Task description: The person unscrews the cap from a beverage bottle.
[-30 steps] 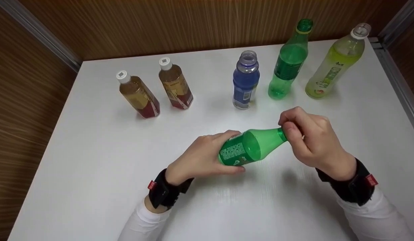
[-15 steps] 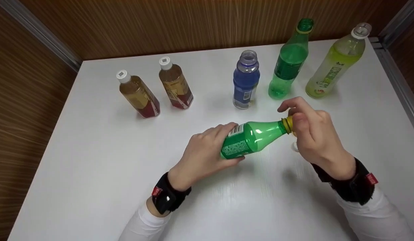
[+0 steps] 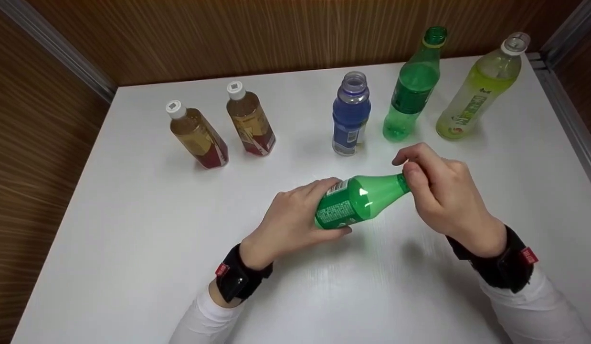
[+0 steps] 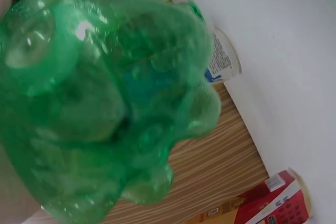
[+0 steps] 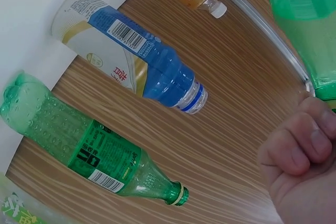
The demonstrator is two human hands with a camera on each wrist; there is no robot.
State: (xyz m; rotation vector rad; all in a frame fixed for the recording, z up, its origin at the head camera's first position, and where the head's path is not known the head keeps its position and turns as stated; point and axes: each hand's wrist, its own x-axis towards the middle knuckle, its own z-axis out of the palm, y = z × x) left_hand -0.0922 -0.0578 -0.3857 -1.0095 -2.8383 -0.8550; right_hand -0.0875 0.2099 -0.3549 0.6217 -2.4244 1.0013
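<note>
My left hand (image 3: 290,220) grips a green plastic soda bottle (image 3: 367,196) around its label, thumb on the near side. The bottle is tilted above the table, neck to the right. Its lobed base fills much of the left wrist view. At the neck end, my right hand (image 3: 441,196) has its thumb and curled fingers around the yellow cap, which they hide in the head view. The right index finger stands a little out from the neck. Clear bottle shoulder and curled right fingers (image 5: 299,148) show in the right wrist view.
Two capped amber drink bottles (image 3: 199,138) (image 3: 251,124) stand at the back left of the white table (image 3: 147,253). Uncapped at the back right are a blue bottle (image 3: 351,119), a green bottle (image 3: 412,91) and a yellow-green one (image 3: 481,95). Wood-grain panels rise behind.
The right hand loosened half a second ago, showing the yellow cap, and now its thumb and fingers cover the cap again. The bottle rose slightly from its first position; the left grip stays.
</note>
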